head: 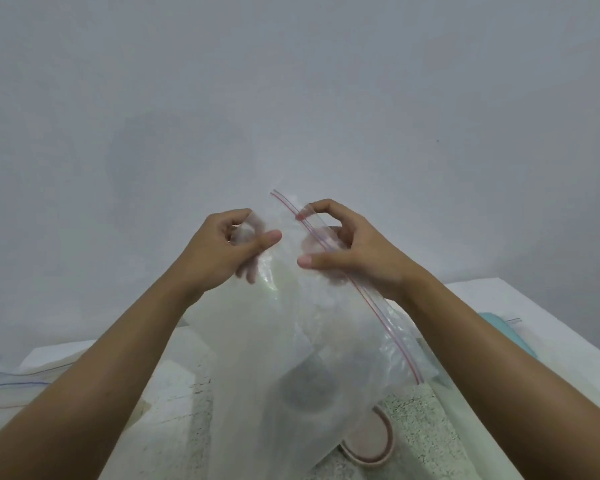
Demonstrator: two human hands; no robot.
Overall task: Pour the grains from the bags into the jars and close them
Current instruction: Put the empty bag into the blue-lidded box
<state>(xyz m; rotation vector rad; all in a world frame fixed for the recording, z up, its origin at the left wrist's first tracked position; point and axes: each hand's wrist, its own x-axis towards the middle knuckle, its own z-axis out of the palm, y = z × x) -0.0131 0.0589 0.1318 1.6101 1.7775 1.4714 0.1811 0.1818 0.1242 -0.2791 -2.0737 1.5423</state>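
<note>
Both hands were up at chest height in front of the plain grey wall (291,81), both gripping one clear zip bag (291,327).

Left hand (232,244): fingers curled, thumb pressed across, pinching the bag's upper left edge, with plastic bunched inside the grip.

Right hand (343,244): index finger hooked over the red zip strip (361,292), other fingers curled behind the film, thumb stretched out on the near side. It was grasping the bag just below the top end of the strip.

The bag hung between the hands and draped down over the surface (482,292). The zip strip ran diagonally from the top centre down to the lower right. The film looked milky on the left half. Couldn't tell whether any grains were inside.

A dark round shape (305,389) showed through the lower part of the bag, too blurred to identify. A round pinkish thing with a darker rim (371,441) lay partly under the bag's bottom edge, on a speckled patch (426,427) of the surface.

A second clear bag with a blue zip line (14,379) lay flat at far left. A teal item (510,334) sat at the right edge behind the right forearm, well apart from the held bag.
</note>
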